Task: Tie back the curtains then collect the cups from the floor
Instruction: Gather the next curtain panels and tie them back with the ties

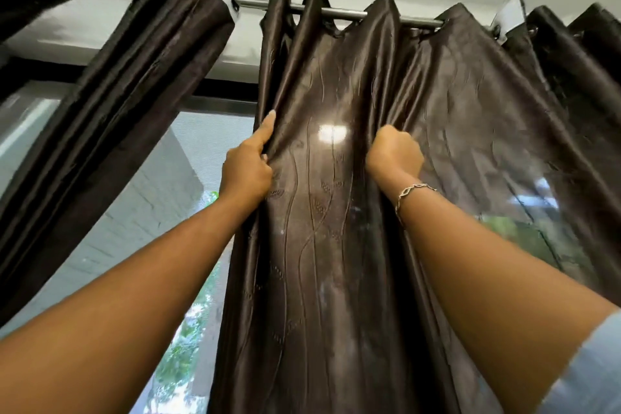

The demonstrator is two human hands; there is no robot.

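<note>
Pale sleeve (591, 370) on the right arm, bracelet (411, 193) on the right wrist. The left hand (247, 168) grips the curtain (336, 262) at its left edge, forefinger straight up along the hem. The right hand (395, 153) is fisted round a fold further in. The curtain hangs by eyelets from a rod (336, 12). A second curtain (127, 84) is bunched at left, with the window (174, 212) between them.

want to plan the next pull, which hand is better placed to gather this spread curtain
Left, likely: the left hand grips the free edge of the curtain beside the bare window, so it can sweep that edge over; the right hand clenches a fold further in.
</note>
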